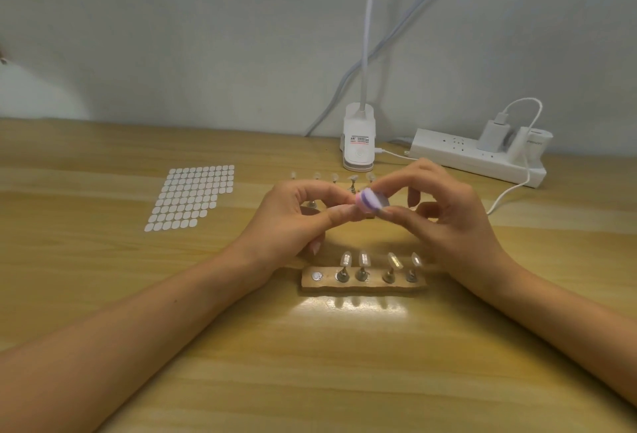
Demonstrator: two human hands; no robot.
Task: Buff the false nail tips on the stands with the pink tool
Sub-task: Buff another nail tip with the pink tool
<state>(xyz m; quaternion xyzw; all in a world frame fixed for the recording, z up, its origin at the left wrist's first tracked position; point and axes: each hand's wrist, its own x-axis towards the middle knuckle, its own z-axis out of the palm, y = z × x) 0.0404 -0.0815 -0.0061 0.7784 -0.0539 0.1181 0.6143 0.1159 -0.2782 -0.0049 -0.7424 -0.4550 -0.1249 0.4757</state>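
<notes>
Left hand (289, 226): bare, with slim fingers (312, 191) and short nails (315, 248), pale at the tips.
Right hand (455, 222): bare, with long, slender fingers.
Left forearm (155, 322): unsleeved to the frame's edge, with one small dark mole.
Right forearm (551, 315): unsleeved to the frame's edge.

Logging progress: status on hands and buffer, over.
Right hand pinches pink tool. Left hand pinches at its end, item hidden. Near stand: four nail tips, one spot empty. Unobstructed.
</notes>
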